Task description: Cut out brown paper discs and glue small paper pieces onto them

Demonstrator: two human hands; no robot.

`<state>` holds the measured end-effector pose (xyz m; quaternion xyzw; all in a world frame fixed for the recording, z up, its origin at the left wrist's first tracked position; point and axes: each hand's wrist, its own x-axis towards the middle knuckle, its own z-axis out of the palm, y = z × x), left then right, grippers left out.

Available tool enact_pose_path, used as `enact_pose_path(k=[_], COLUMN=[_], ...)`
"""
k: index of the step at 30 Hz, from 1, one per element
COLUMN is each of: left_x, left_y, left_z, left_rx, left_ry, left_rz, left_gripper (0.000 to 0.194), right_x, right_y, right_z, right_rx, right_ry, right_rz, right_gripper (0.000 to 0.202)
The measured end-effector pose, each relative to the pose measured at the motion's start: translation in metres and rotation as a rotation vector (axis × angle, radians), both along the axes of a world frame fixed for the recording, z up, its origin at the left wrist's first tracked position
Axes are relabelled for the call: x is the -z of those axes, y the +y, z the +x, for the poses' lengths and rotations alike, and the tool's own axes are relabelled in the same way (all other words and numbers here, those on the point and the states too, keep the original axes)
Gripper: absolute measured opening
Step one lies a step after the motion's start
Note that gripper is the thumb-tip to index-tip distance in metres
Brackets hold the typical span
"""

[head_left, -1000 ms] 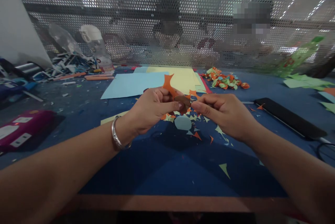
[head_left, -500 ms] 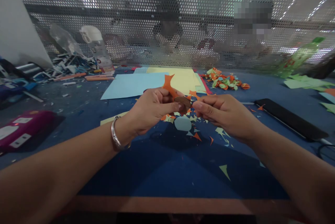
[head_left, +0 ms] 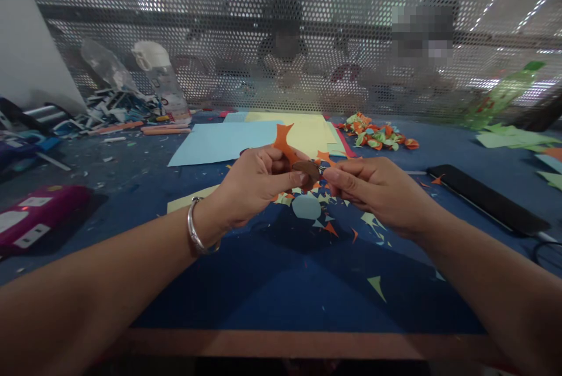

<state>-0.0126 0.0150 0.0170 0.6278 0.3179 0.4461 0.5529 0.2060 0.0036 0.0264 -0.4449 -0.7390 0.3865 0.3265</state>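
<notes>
Pinched in my left hand (head_left: 259, 180) is a piece of orange paper (head_left: 283, 140), its forked end sticking up above the fingers. A brownish round disc (head_left: 306, 170) sits at the same fingertips, against the paper. My right hand (head_left: 369, 188) is closed close beside the disc. A thin metal tool (head_left: 322, 168) shows at its fingertips, the rest hidden by the fingers, so its kind is unclear. Another orange paper bit (head_left: 325, 157) shows just behind the right fingers. Below the hands, a light blue paper circle (head_left: 307, 207) lies among scraps on the blue tabletop.
Blue sheets (head_left: 219, 143) and yellow sheets (head_left: 302, 130) lie behind the hands. A pile of folded paper pieces (head_left: 380, 134) is farther right. At right are a black phone (head_left: 487, 199) and green bottle (head_left: 504, 95); at left, a magenta power bank (head_left: 41, 218) and water bottle (head_left: 164, 80).
Both hands stay almost in place. The orange edge between the disc and my right fingertips no longer shows; thin metal is visible there now.
</notes>
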Motion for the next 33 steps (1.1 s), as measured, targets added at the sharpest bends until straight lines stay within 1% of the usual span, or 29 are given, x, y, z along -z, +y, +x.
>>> enact_pose_path(k=[4,6,9,12,16,18,20,21,23,25,27,30,33], left_x=[-0.001,-0.001,-0.002,-0.002,-0.001,0.001,0.002,0.003,0.004,0.004,0.004,0.003,0.002], left_y=[0.000,0.000,-0.002,-0.006,-0.010,-0.011,-0.010,-0.010,-0.009,-0.008,-0.006,-0.004,-0.003], left_z=[-0.001,-0.001,0.001,0.004,0.008,0.009,0.009,0.009,0.010,0.011,0.010,0.007,0.005], left_rx=[-0.036,-0.031,-0.017,0.021,0.072,0.070,0.034,0.014,-0.005,0.003,-0.013,-0.074,-0.079], left_ry=[0.056,0.077,0.081,0.088,0.086,0.071,0.027,-0.002,-0.049,-0.079,-0.104,-0.126,-0.093], left_rz=[0.044,0.057,0.061,0.062,0.049,0.025,-0.049,-0.106,-0.217,-0.281,-0.278,-0.217,-0.149], left_gripper=[0.040,0.044,0.045,0.043,0.044,0.047,0.048,0.046,0.035,0.025,0.023,0.021,0.019], right_x=[0.002,0.003,0.003,0.002,0.002,0.002,0.002,0.001,0.000,-0.001,0.000,0.002,0.004], right_y=[0.002,0.002,0.001,0.000,-0.003,-0.004,-0.005,-0.005,-0.006,-0.005,-0.005,-0.002,0.000], right_z=[0.001,0.002,0.001,-0.002,-0.009,-0.011,-0.012,-0.012,-0.012,-0.012,-0.011,-0.007,-0.005], right_rx=[0.014,0.012,0.040,0.085,0.091,0.074,0.068,0.070,0.071,0.063,0.063,0.076,0.073], right_ry=[-0.036,-0.022,0.023,0.017,0.026,0.053,0.064,0.066,0.075,0.083,0.083,0.080,0.037], right_rz=[0.048,0.061,0.077,0.108,0.108,0.089,0.080,0.082,0.095,0.109,0.112,0.098,0.073], right_gripper=[0.053,0.052,0.050,0.046,0.037,0.032,0.028,0.027,0.030,0.036,0.042,0.050,0.055])
